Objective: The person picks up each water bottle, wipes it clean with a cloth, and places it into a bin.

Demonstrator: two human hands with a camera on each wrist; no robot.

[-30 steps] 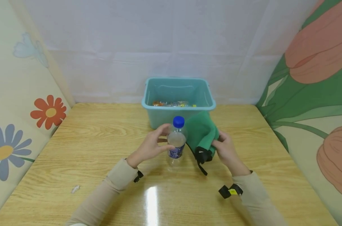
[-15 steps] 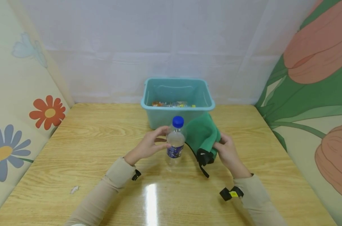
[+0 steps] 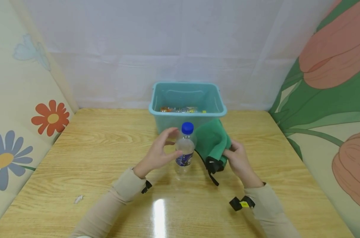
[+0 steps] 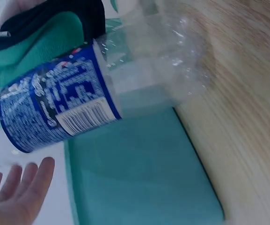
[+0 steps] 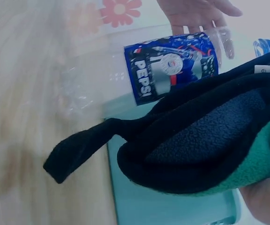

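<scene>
1. In the head view we see a clear plastic bottle [image 3: 184, 150] with a blue cap and a blue label standing upright on the wooden table [image 3: 88, 148], just in front of a teal bin [image 3: 187, 107]. The left hand [image 3: 159, 153] is beside the bottle with its fingers spread and relaxed; the thumb looks to be at the bottle's side, but we cannot tell if it touches. The right hand [image 3: 237, 158] grips a green cloth pouch [image 3: 212, 140] with black trim and a dangling black strap, held just right of the bottle. Small colourful items lie in the bin's bottom, too small to name.

2. In the left wrist view we see the bottle [image 4: 78, 101] close up, label facing the camera, the pouch [image 4: 36, 42] behind it and the bin [image 4: 139, 178] beyond. The left hand's fingers [image 4: 29, 180] are straight and off the bottle.

3. In the right wrist view we see the pouch [image 5: 219, 145], its black fleece lining showing, bunched in the right hand [image 5: 266, 201]. The bottle [image 5: 172, 72] stands beyond it, and the left hand [image 5: 198, 14] is open behind.
</scene>
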